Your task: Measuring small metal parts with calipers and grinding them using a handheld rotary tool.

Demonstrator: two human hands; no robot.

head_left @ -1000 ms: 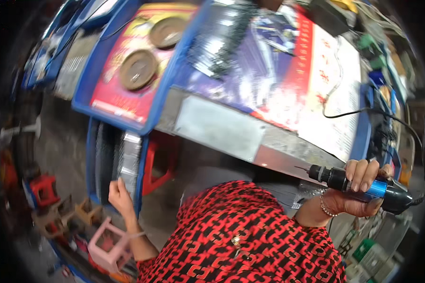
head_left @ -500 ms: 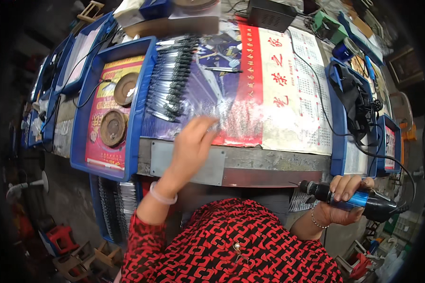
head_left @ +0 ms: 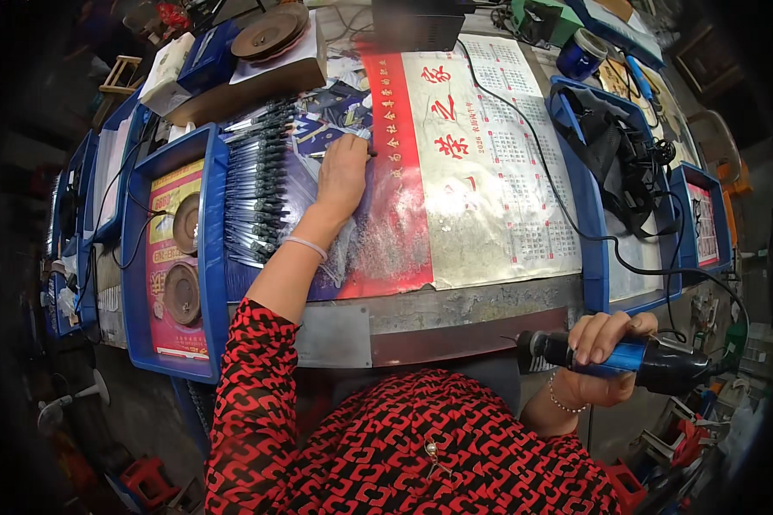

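My left hand (head_left: 345, 176) reaches over the table, its fingers closed around a slim silver-and-dark tool (head_left: 371, 153) lying on the poster; the fingertips are partly hidden. To its left lies a long row of similar slim tools (head_left: 258, 184), silver at one end and dark at the other. In my right hand (head_left: 608, 343), near the front edge, is a corded electric drill (head_left: 618, 359) with a blue middle and black ends. The drill's chuck points left, and a thin bit sticks out of it.
A blue tray (head_left: 216, 283) holding round brown discs (head_left: 183, 293) stands left of the tools. Behind them is a cardboard box (head_left: 258, 81). A calendar poster (head_left: 498, 197) covers the table. At right, a blue tray (head_left: 598, 283) holds black straps (head_left: 614, 163); a black cord (head_left: 567, 219) crosses the poster.
My left hand has moved forward from the table's front edge to the single slim tool on the poster and closed on it. My right hand still holds the drill. The view has shifted.
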